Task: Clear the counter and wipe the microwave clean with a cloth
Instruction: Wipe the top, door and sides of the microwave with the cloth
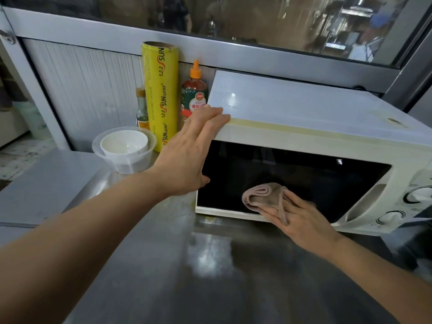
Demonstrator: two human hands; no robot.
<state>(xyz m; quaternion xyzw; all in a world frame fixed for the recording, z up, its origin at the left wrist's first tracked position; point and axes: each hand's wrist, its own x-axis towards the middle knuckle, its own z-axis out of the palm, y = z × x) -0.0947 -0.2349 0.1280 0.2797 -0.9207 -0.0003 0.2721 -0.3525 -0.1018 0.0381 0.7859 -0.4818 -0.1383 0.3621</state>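
Note:
A white microwave (304, 108) stands on the steel counter (182, 272), its dark glass door closed. My left hand (189, 148) lies flat against the microwave's upper left corner, fingers straight and reaching onto the top edge. My right hand (301, 218) presses a folded pinkish-beige cloth (264, 195) against the lower middle of the door glass, fingers spread over part of the cloth.
Left of the microwave stand a yellow cling-wrap roll (160, 94), an orange-capped sauce bottle (194, 94), a small glass bottle (142, 108) and a white bowl inside a clear plastic tub (124, 148). Control knobs (418, 195) sit at the microwave's right. A window runs along the back.

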